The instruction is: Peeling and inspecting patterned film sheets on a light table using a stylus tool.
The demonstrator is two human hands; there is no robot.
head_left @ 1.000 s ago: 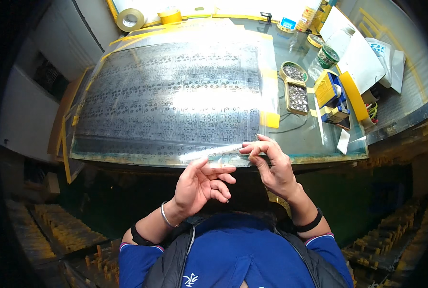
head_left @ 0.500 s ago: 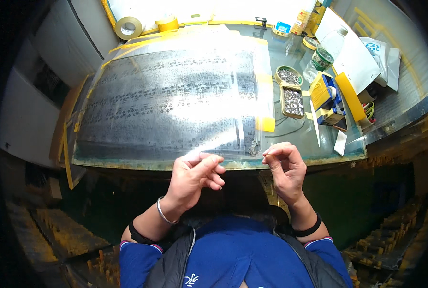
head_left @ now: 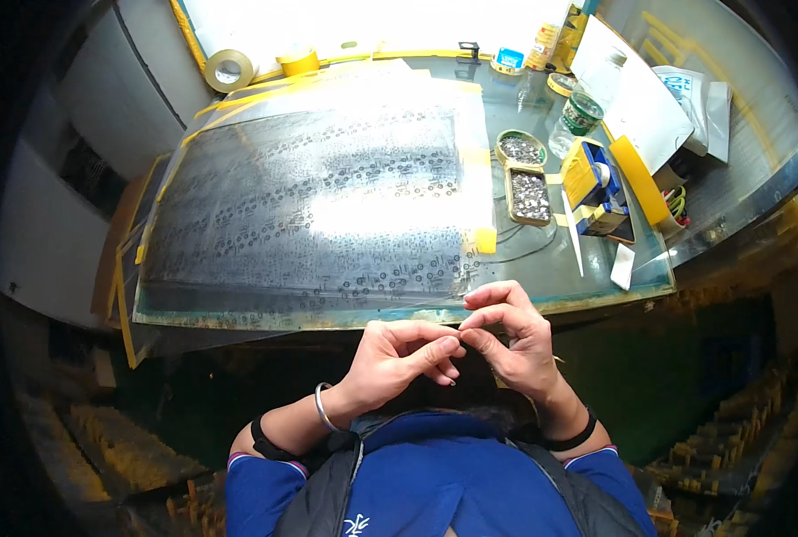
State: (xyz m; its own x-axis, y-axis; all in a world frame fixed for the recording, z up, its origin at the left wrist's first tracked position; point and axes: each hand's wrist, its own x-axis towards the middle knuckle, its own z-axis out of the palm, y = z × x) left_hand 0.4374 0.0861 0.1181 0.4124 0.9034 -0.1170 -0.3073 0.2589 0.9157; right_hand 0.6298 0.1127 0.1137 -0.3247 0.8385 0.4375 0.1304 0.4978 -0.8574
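Fingertips that stood apart half a second earlier had come together: the left hand [head_left: 408, 353] had moved rightward to meet the right hand [head_left: 511, 336], just off the near right corner of the printed film [head_left: 283, 206]. Thumb and forefinger of each hand were drawn into a pinch, the left's other fingers curled; whether something thin was caught between the tips, I could not tell.

The film lay in front of both hands, a smooth, roughly rectangular, see-through sheet densely marked with dark small figures and rings, with white glare across its middle. Its long axis ran left to right, and its rows of rings climbed toward the far right. A yellow tape tab [head_left: 486, 240] sat at its right edge.

Beneath the film spread the glassy, greenish worktop [head_left: 542, 277]. To the film's right stood a round tin [head_left: 517, 132] and a rectangular tin [head_left: 530, 222], both full of pale bits, then a blue-and-yellow tape dispenser [head_left: 591, 174] and a white block [head_left: 623, 267]. Beyond the film's far edge were a tan tape roll [head_left: 216, 64], a yellow tape roll [head_left: 298, 63] and a bright white panel [head_left: 354, 27]; left of it rose grey wall panels [head_left: 104, 89].
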